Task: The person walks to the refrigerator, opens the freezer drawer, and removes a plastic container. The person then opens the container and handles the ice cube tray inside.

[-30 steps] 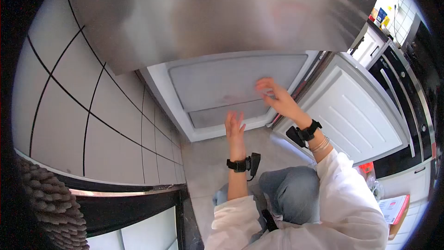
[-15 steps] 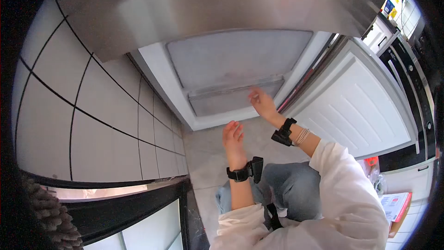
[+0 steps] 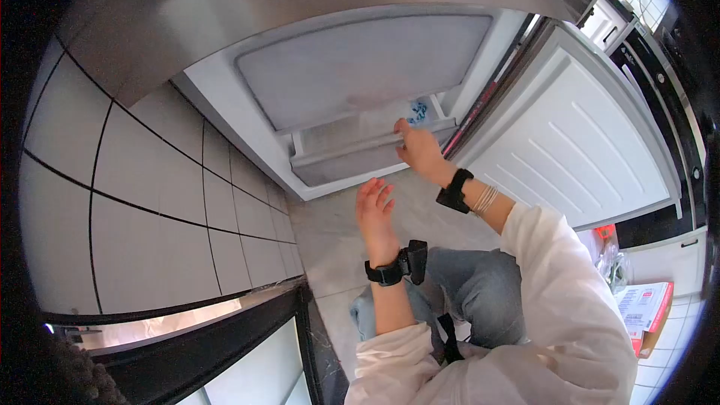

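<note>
While the lower drawer (image 3: 341, 167) sits partly open in the white compartment (image 3: 232, 101), a blue-patterned item (image 3: 418, 112) near its right edge, the right hand (image 3: 421, 151), half curled and seemingly empty, is by its front rim (image 3: 345, 148); contact is unclear. The left hand (image 3: 376, 221), loosely bent and empty, is apart from it. Sliding the drawer evenly along both side edges likely prevents skewing.

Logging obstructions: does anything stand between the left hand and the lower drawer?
Nothing visible does: only open space shows between the left hand and the lower drawer. The right hand is by the drawer's right half, beside that path.
</note>
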Available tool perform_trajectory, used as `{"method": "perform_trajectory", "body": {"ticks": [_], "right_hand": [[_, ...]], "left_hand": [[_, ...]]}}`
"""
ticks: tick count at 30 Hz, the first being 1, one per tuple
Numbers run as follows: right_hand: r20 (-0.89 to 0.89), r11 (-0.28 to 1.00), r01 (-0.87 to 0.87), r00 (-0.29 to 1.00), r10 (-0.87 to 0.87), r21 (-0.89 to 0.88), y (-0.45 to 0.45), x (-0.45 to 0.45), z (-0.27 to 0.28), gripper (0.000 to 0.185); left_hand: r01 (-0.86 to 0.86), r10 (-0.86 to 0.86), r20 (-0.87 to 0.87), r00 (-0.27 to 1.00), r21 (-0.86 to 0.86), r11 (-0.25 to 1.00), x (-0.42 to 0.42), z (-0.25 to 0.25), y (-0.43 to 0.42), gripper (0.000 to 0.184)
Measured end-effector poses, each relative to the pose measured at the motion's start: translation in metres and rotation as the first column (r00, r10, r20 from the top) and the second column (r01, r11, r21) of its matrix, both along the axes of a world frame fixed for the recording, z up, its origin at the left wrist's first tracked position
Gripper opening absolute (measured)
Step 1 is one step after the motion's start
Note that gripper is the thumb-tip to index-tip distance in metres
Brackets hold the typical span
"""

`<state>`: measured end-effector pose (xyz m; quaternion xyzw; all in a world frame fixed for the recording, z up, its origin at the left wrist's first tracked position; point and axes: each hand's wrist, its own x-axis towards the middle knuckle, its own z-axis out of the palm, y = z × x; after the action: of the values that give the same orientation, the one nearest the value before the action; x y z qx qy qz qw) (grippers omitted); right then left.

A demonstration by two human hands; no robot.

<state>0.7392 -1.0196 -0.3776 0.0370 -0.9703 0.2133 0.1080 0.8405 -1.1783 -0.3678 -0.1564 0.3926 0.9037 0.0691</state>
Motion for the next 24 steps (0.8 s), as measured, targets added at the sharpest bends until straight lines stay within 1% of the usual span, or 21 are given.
{"method": "perform_trajectory", "body": {"ticks": [3, 4, 7, 8, 10, 13, 16, 18, 19, 21, 23, 24], "right_hand": [[0.026, 0.999, -0.01, 1.0, 0.009, 0.048, 0.006, 0.031, -0.01, 0.043], [0.043, 0.998, 0.02, 0.999, -0.023, 0.061, 0.004, 0.038, -0.013, 0.041], [0.021, 0.999, 0.022, 1.0, -0.023, 0.038, 0.004, 0.037, -0.014, 0.043], [0.029, 0.998, 0.029, 0.999, -0.031, 0.063, 0.004, 0.038, -0.015, 0.043], [0.042, 0.992, 0.04, 0.998, -0.045, 0.119, 0.003, 0.039, -0.009, 0.042], [-0.011, 0.975, -0.066, 0.997, 0.07, 0.211, 0.007, 0.039, 0.011, 0.032], [0.209, 0.99, 0.018, 0.977, -0.048, 0.139, -0.001, 0.029, 0.045, 0.025], [-0.025, 0.997, -0.055, 0.998, 0.057, 0.055, 0.004, 0.017, 0.039, 0.025], [-0.145, 0.995, -0.098, 0.984, 0.1, 0.018, 0.009, 0.009, 0.035, 0.026], [-0.057, 0.962, -0.273, 0.961, 0.272, -0.019, 0.025, -0.018, -0.005, 0.026], [0.065, 0.924, -0.374, 0.923, 0.38, -0.087, 0.035, -0.037, -0.015, 0.026], [0.143, 0.911, -0.39, 0.902, 0.407, -0.133, 0.037, -0.044, -0.014, 0.025]], "left_hand": [[-0.02, 0.022, 0.065, 0.998, -0.034, 0.999, 0.001, -0.006, 0.004, 0.036], [-0.026, 0.03, 0.092, 0.995, -0.05, 0.998, 0.002, -0.009, 0.005, 0.038], [-0.037, 0.021, 0.166, 0.986, 0.09, 0.995, 0.003, -0.025, 0.011, 0.046], [-0.031, 0.017, 0.165, 0.986, 0.082, 0.996, 0.004, -0.031, 0.014, 0.047], [-0.024, 0.012, 0.16, 0.987, 0.072, 0.997, 0.002, -0.026, 0.017, 0.05], [-0.048, 0.044, 0.136, 0.99, 0.029, 0.998, -0.006, -0.024, 0.023, 0.05], [-0.033, 0.028, 0.12, 0.992, 0.043, 0.999, -0.008, -0.025, 0.026, 0.05], [-0.027, 0.025, 0.118, 0.993, 0.014, 1.0, -0.009, -0.025, 0.03, 0.05], [-0.023, 0.023, 0.117, 0.993, -0.001, 1.0, -0.01, -0.025, 0.031, 0.05], [-0.019, 0.02, 0.109, 0.994, -0.009, 1.0, -0.013, -0.03, 0.032, 0.049], [-0.017, 0.018, 0.102, 0.995, -0.007, 1.0, -0.015, -0.031, 0.034, 0.049], [-0.021, 0.021, 0.1, 0.995, -0.003, 1.0, -0.015, -0.03, 0.035, 0.049]]}}
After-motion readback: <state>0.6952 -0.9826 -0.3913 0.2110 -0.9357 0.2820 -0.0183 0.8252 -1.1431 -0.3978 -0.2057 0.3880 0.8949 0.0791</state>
